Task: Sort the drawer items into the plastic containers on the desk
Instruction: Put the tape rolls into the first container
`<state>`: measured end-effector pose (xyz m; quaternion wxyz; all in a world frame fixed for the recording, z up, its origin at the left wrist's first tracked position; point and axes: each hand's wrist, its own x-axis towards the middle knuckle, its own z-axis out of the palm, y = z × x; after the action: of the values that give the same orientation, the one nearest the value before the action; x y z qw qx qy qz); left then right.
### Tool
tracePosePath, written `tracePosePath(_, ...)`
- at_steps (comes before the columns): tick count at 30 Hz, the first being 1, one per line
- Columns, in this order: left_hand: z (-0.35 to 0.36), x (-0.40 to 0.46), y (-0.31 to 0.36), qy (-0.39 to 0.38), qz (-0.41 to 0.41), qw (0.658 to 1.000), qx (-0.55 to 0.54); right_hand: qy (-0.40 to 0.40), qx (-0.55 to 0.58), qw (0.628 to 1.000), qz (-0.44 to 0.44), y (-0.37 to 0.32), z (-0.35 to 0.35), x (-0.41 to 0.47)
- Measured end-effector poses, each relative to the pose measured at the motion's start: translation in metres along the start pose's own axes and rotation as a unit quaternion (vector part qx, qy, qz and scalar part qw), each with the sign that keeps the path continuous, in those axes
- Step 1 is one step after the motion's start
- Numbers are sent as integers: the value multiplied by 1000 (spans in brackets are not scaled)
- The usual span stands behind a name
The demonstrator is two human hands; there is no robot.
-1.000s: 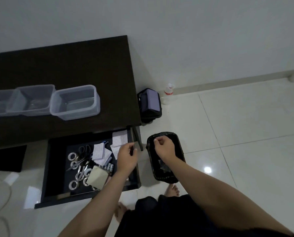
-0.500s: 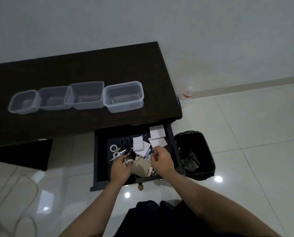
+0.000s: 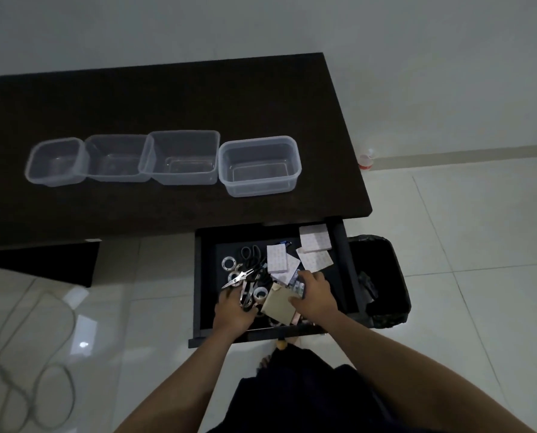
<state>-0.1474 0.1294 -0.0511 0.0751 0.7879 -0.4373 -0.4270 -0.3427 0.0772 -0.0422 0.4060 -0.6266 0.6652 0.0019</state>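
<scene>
Four clear plastic containers stand in a row on the dark desk (image 3: 167, 98): a small one (image 3: 54, 162), a second (image 3: 115, 159), a third (image 3: 182, 157) and the rightmost (image 3: 259, 165). Nothing shows inside them. Below the desk's right end the black drawer (image 3: 198, 276) is pulled out. It holds scissors (image 3: 250, 254), tape rolls (image 3: 229, 264), pliers (image 3: 239, 276), white paper pads (image 3: 314, 237) and a tan packet (image 3: 279, 304). My left hand (image 3: 234, 310) reaches down among the tape rolls and metal tools; its grip is hidden. My right hand (image 3: 315, 296) curls on a small blue-and-white packet (image 3: 296, 284).
A black bin (image 3: 386, 310) with a liner stands on the floor against the drawer's right side. A small bottle (image 3: 366, 159) sits by the wall. Loose cable (image 3: 26, 370) lies on the tiles at the left. My dark clothing fills the bottom of the view.
The view swung left from the bin to the drawer and containers. My right hand left the bin and my left hand left the drawer's edge; both now reach among the drawer's items.
</scene>
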Motion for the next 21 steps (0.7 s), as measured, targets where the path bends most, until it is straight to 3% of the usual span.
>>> tracePosePath(7,-15,32,6,19,-7,999,35,6,-118,993,-23,-12,-12,51)
tracePosePath(12,-25,58,15,0,-18,998,54,10,-147,989,11,-15,-28,89)
tracePosePath(21,-29,90,33,-70,-11,993,89,-85,-157,984,8,-9,-40,115)
